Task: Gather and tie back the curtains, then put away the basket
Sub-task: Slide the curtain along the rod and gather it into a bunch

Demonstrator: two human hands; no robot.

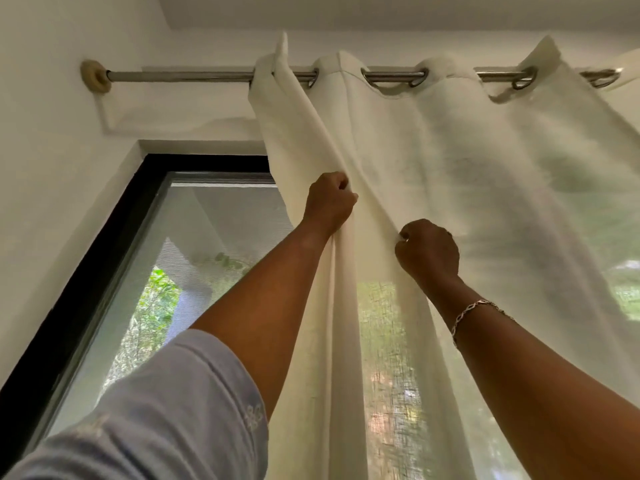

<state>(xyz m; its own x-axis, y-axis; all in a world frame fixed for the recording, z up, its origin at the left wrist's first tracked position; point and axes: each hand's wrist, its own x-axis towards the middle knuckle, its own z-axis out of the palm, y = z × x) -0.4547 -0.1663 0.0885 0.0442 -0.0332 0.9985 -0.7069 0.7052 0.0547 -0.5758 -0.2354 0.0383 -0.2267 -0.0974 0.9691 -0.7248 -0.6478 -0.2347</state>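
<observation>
A cream sheer curtain (433,140) hangs by metal eyelets from a steel rod (180,76) above the window. Both my arms are raised to it. My left hand (329,202) grips a fold near the curtain's left edge, fingers curled round the cloth. My right hand (427,252) pinches a fold a little lower and to the right; a chain bracelet sits on that wrist. The cloth between the two hands is drawn into vertical pleats. No basket is in view.
A black-framed window (104,258) with a mesh screen is uncovered on the left, greenery showing outside. White wall (52,150) fills the left side. The rod ends at a round wall mount (95,76). The ceiling is close above.
</observation>
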